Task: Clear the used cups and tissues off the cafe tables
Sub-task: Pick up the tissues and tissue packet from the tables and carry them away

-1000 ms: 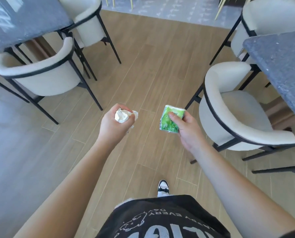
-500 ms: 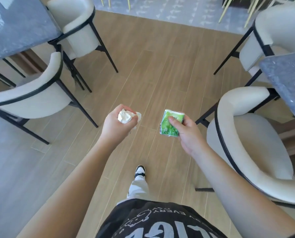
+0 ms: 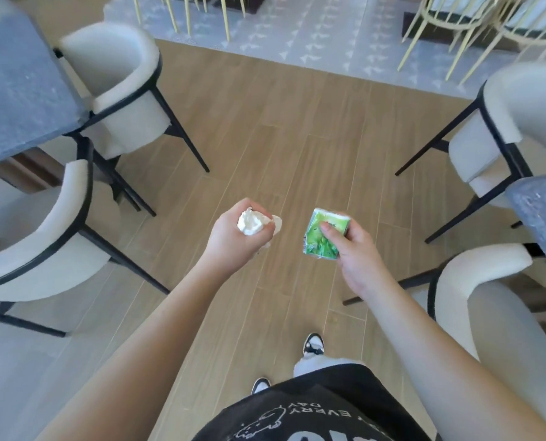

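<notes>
Your left hand (image 3: 233, 240) is closed in a fist around a crumpled white tissue (image 3: 250, 221), with a loose tail of it poking out past the knuckles, and your right hand (image 3: 349, 246) pinches a green tissue packet (image 3: 323, 237) with the thumb pressed on its printed face and the fingers curled behind. Both are held out over the wooden floor (image 3: 265, 128) in the aisle between the grey table (image 3: 14, 90) on your left and the other grey table (image 3: 542, 214) on your right, well apart from either tabletop. By my reading you are carrying the rubbish away between tables, so the job now is simply to get it to a bin without shedding anything (no bin shows in this view, and no cups either). Keep the fist tight enough that the loose tail does not work free; tucking it in with a finger would be safer. The packet looks slick and half empty, so hold it by the flat faces, not by a corner. Walk down the middle of the aisle, since the black legs of the cream chairs (image 3: 115, 87) splay out into your path on both sides. Keep both hands low and in front of you.
</notes>
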Demonstrator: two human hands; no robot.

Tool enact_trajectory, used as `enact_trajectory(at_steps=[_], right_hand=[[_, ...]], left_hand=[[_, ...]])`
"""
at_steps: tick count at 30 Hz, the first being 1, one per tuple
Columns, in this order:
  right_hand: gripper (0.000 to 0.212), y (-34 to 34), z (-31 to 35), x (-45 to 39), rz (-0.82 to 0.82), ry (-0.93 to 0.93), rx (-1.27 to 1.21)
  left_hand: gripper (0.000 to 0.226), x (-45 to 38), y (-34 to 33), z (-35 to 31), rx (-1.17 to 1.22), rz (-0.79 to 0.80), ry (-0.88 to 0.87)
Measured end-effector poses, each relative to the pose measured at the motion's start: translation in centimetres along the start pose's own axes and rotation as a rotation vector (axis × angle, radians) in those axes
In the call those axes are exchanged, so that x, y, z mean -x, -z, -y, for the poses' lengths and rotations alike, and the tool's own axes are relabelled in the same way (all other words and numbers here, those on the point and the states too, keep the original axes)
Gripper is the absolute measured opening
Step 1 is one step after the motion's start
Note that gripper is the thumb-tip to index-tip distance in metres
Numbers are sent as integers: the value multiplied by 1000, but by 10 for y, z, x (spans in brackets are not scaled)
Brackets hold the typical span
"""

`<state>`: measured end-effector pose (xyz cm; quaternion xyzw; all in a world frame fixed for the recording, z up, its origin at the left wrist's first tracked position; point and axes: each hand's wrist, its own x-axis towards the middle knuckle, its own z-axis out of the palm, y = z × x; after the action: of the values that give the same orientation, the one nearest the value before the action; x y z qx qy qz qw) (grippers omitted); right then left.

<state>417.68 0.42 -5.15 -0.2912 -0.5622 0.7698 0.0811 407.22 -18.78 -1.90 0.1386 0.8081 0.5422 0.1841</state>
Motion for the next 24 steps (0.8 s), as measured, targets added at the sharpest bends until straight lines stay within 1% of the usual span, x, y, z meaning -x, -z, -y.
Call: enact_trajectory(at_steps=[4,11,14,17,19,24], right_hand=[[17,18,27,-76,-12,7,-5],[16,21,75,-216,38,-40,-37],[17,9,95,-271,82,-50,-45],[22,-7,113,-322,129,-54,-30],[21,-21,124,-355,160,-54,-15],[19,-61,146,-443,156,-52,13]], left_hand=[[10,-76,-17,-13,-29,17,-4],[11,-202,-32,-37,-30,-63,58],[11,-253,-28,-48,-37,-92,64],[11,-302,-20,-53,-10,-122,80],[10,-335,-13,-54,17,-139,76],[12,-430,13,-43,75,-158,59]])
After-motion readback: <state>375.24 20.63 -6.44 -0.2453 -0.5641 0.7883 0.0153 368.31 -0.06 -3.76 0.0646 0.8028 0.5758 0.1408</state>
